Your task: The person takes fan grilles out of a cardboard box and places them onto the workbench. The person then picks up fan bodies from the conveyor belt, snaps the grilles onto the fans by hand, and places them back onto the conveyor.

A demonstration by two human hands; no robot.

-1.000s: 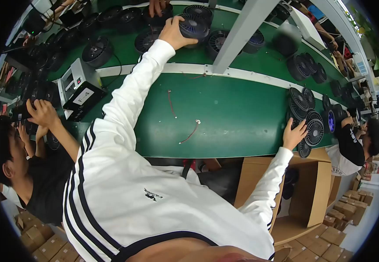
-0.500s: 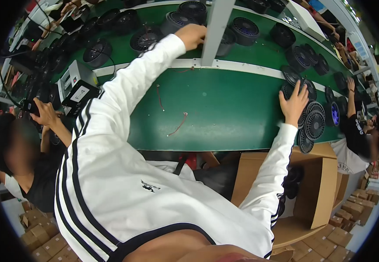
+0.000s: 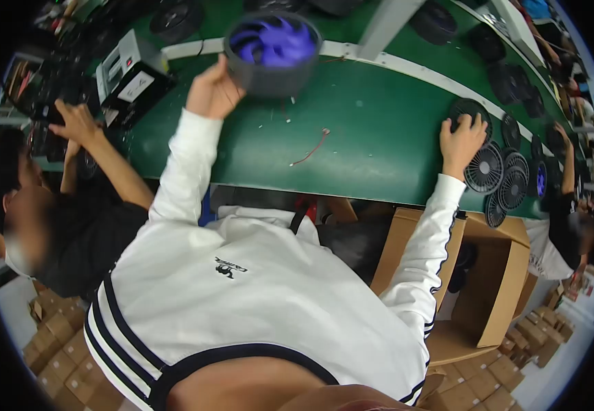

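Note:
My left hand (image 3: 215, 90) grips the left side of a round black fan housing (image 3: 269, 77) with purple blades, held up above the green bench (image 3: 256, 151). At the right, my right hand (image 3: 463, 145) has its fingers bent over a black round grille (image 3: 472, 113); the fingertips rest on it. More black grilles (image 3: 513, 188) overlap just beside and below that hand. A thin red wire (image 3: 311, 149) lies on the bench between my hands.
A box-shaped device marked F-4 (image 3: 134, 85) stands at the left, near a person in black (image 3: 91, 212). A grey post (image 3: 389, 27) rises behind the bench. An open carton (image 3: 499, 301) is below the right edge. Another person (image 3: 564, 219) is at the far right.
My left hand has come back from behind the post, toward me and left, and now holds the fan housing. My right hand's fingers have bent onto a grille. The view has shifted.

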